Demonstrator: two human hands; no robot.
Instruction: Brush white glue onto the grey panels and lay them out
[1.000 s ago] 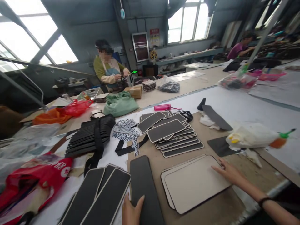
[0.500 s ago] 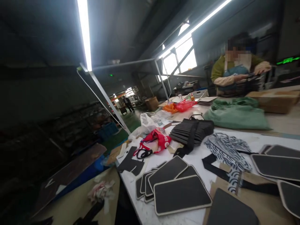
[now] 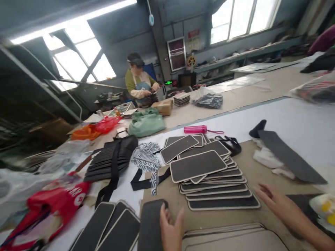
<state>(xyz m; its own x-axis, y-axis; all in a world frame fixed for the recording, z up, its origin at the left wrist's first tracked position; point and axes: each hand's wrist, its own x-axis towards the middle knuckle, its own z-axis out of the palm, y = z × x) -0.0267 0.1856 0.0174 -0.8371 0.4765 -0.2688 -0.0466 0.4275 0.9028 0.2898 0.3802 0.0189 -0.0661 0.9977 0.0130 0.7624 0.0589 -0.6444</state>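
Observation:
My left hand [image 3: 171, 226] is at the bottom middle, thumb apart from the fingers. Its fingertips overlap the right edge of a plain dark grey panel [image 3: 149, 225]; whether they press on it I cannot tell. My right hand [image 3: 270, 198] reaches in from the right, fingers stretched out and a little blurred, with nothing in it. Between and beyond the hands lies a large pile of dark panels with pale edging [image 3: 199, 166]. Nearest to me is a stack of beige panels [image 3: 230, 240], partly cut off by the frame.
More edged panels [image 3: 92, 223] lie left, near a red bag [image 3: 59, 202] and a strapped black bundle [image 3: 112, 158]. A patterned cloth [image 3: 146, 157], pink bottle [image 3: 195, 129] and green sack [image 3: 147, 122] lie beyond. A grey sheet [image 3: 290, 157] is right; a co-worker [image 3: 141, 82] stands behind.
My view has swung to the right and down towards the table. Both my hands, out of sight before, now show. The panel pile stands nearer the middle of the view.

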